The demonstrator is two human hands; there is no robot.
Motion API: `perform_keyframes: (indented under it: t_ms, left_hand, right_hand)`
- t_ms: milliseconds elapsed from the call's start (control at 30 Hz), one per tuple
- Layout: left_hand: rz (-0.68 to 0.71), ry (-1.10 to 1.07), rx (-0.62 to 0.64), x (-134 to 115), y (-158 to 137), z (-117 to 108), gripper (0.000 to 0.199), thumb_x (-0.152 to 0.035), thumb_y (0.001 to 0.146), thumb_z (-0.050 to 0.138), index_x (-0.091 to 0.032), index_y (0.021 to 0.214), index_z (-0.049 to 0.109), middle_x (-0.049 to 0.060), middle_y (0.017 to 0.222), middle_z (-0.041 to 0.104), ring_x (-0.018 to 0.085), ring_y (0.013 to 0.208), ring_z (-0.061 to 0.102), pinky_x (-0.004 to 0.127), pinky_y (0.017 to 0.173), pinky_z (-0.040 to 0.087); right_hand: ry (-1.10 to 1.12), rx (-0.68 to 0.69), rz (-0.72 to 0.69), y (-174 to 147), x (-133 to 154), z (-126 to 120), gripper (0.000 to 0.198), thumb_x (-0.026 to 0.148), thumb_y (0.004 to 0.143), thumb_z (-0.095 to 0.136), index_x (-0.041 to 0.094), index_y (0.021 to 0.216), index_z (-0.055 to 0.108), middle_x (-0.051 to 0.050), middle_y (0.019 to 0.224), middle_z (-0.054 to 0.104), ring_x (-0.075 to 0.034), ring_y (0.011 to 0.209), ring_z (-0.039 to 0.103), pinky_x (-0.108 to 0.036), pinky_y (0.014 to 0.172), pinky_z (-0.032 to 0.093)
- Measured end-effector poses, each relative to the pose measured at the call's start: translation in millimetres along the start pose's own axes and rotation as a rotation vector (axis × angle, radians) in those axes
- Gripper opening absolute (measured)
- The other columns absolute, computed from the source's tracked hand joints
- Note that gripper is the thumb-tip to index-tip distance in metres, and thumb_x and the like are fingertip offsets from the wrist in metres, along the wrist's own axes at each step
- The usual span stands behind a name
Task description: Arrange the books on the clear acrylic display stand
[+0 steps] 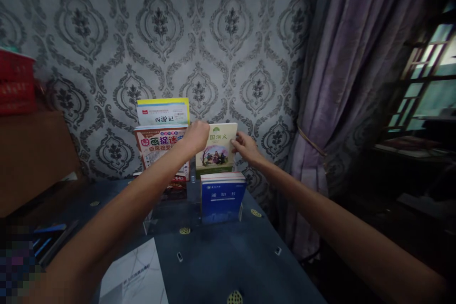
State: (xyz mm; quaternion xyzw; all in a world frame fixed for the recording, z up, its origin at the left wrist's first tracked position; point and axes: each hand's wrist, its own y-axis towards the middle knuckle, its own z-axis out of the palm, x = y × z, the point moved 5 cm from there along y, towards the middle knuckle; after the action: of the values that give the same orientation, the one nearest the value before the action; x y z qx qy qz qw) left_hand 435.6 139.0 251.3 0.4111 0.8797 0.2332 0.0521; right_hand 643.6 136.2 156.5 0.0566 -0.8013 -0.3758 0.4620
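Observation:
A cream and green book (215,154) with Chinese lettering and a small painted scene stands upright behind a blue-covered stack of books (223,202). My left hand (198,137) is closed at its upper left edge, and the fingertips are hidden. At the opposite edge, my right hand (246,147) pinches the cream book between thumb and fingers. Left of it, several books stand in stepped rows: a yellow and pale blue one (163,110) at the back, a colourful picture-puzzle book (156,140) in front, and a dark red one (175,189) lower down. My left forearm partly covers these.
A white booklet (137,275) lies on the dark blue tablecloth (213,256) near me. Clear stand supports (148,223) show under the books. A cardboard box (35,156) and red basket (16,80) stand left. Patterned wall lies behind; a purple curtain (320,152) hangs right.

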Motion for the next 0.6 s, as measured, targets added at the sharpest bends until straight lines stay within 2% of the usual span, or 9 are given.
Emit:
perform_keyframes:
  t_ms: [133,400,600]
  left_hand:
    - [0.003,0.062,0.034,3,3,-2,0.033,0.003,0.085,0.047,-0.005,0.109,0.067,0.023,0.114,0.068,0.03,0.111,0.066,0.036,0.094,0.051]
    - [0.039,0.133,0.067,-7,-3,-12,0.031,-0.001,0.087,0.05,-0.005,0.112,0.068,0.023,0.114,0.069,0.03,0.111,0.066,0.036,0.094,0.052]
    - [0.044,0.203,0.077,-10,1,-17,0.03,-0.012,0.085,0.062,-0.01,0.114,0.069,0.02,0.112,0.071,0.03,0.112,0.066,0.037,0.097,0.05]
  right_hand:
    - [-0.043,0.002,-0.003,2,0,-2,0.029,0.031,0.076,0.059,0.02,0.103,0.063,0.0,0.072,0.059,-0.017,0.062,0.057,-0.029,0.052,0.053]
    - [-0.038,-0.002,-0.015,-5,-1,-1,0.036,0.031,0.079,0.055,0.021,0.113,0.061,-0.001,0.077,0.062,-0.017,0.066,0.058,-0.027,0.051,0.052]
    - [-0.014,-0.003,-0.012,-8,1,3,0.035,0.032,0.082,0.051,0.021,0.114,0.059,-0.002,0.084,0.066,-0.018,0.069,0.061,-0.029,0.056,0.055]
